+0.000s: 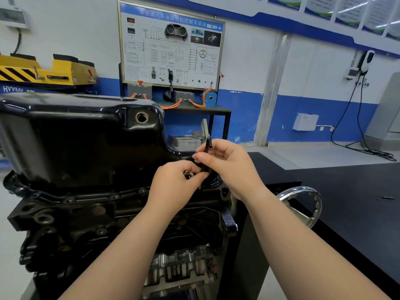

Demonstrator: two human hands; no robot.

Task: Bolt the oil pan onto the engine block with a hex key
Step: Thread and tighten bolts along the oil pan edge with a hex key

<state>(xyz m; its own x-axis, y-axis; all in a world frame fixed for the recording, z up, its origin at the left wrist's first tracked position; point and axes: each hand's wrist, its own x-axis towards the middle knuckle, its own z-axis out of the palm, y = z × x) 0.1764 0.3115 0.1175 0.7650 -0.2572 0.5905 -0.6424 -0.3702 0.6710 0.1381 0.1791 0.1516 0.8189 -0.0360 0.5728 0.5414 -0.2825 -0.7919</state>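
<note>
R hand [227, 163] pinched the hex key [206, 154] upright betw. thumb and fingers, grip closed on it. L hand [173, 180], grip curled, held a small silver bolt [188, 174] beside the key's lower end. Pan [75, 137] sat on the block [86, 217]; both hands were at its right corner.

Auto workshop: engine block [91, 217], trainer board [171, 44]
</note>
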